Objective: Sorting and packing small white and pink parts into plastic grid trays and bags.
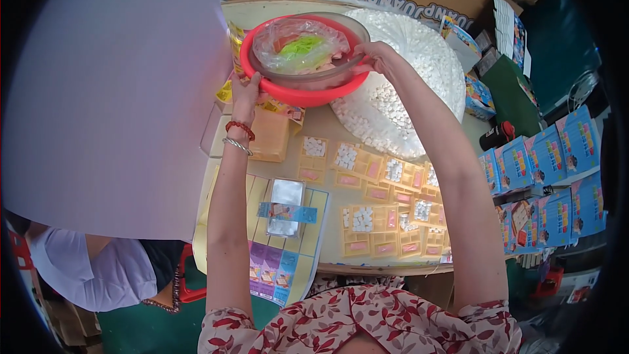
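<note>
Both my arms reach to the far side of the table. My left hand [246,95] is closed on the near left rim of a red basin [298,96]. Inside it sits a greyish see-through bowl [321,80], tilted so its rim stands out at the far right. My right hand [379,59] grips this bowl's right rim, close to the basin's edge. In the bowl lie a clear plastic bag [265,42] and something bright green [301,46]. Right of the basin spreads a large clear bag of small white pieces [409,72].
Yellow compartment trays [373,219] with white and pink pieces cover the near table. To their left are a clear box [286,196] and printed sheets [308,252]. A pale panel [118,105] stands at left, a person [98,265] beside it. Blue boxes [547,154] line the right.
</note>
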{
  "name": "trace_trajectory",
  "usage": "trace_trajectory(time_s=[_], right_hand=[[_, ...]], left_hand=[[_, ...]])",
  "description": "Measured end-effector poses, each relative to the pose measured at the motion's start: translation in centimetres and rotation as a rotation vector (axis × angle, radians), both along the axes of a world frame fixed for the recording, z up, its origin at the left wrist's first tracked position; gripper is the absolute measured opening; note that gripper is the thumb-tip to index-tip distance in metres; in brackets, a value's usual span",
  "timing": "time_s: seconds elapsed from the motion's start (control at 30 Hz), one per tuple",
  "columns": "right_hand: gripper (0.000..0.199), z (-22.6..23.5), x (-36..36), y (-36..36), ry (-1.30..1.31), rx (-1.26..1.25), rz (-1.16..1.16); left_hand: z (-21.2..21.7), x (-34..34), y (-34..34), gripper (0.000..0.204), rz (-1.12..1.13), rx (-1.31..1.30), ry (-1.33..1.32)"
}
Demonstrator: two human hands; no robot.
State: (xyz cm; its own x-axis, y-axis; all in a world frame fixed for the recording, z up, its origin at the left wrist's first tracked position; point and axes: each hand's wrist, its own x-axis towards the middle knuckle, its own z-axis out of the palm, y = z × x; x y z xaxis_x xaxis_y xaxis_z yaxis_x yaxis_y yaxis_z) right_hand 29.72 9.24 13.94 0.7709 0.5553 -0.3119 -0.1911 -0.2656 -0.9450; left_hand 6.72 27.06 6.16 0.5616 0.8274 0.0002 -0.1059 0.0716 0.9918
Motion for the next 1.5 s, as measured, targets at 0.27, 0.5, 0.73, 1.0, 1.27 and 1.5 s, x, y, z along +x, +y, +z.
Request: trace_trajectory(time_s=[0.27, 0.5, 0.73, 1.0, 1.27, 1.5], right_hand=[[0.017, 2.2, 5.3, -3.0, 0.046, 0.266, -0.078], [0.016, 9.5, 8.0, -10.2, -0.088, 0.365, -0.100], [0.017, 7.7, 6.3, -13.5, -0.068, 0.388, -0.206], [0.017, 7.6, 6.5, -15.3, -0.050, 0.511, -0.252], [0.019, 7.9, 5.9, -16.2, -0.005, 0.533, -0.237], [0.018, 6.4, 5.2, -12.9, 0.025, 0.570, -0.208]], left_hand=[[1.8, 0.0, 0.0, 0.051, 0.481, 1.173, 0.415], [2.9, 10.8, 1.5, 0.068, -0.505, 1.068, 0.791], [-5.1, 18.6, 3.9, 0.066, -0.393, 1.090, 1.406], [-3.9, 18.6, -0.4, 0.061, -0.626, 1.379, 1.172], [0.0, 17.2, 3.7, 0.043, -0.513, 1.179, 0.722], [0.7, 12.6, 7.0, 0.040, -0.324, 0.524, 0.475]])
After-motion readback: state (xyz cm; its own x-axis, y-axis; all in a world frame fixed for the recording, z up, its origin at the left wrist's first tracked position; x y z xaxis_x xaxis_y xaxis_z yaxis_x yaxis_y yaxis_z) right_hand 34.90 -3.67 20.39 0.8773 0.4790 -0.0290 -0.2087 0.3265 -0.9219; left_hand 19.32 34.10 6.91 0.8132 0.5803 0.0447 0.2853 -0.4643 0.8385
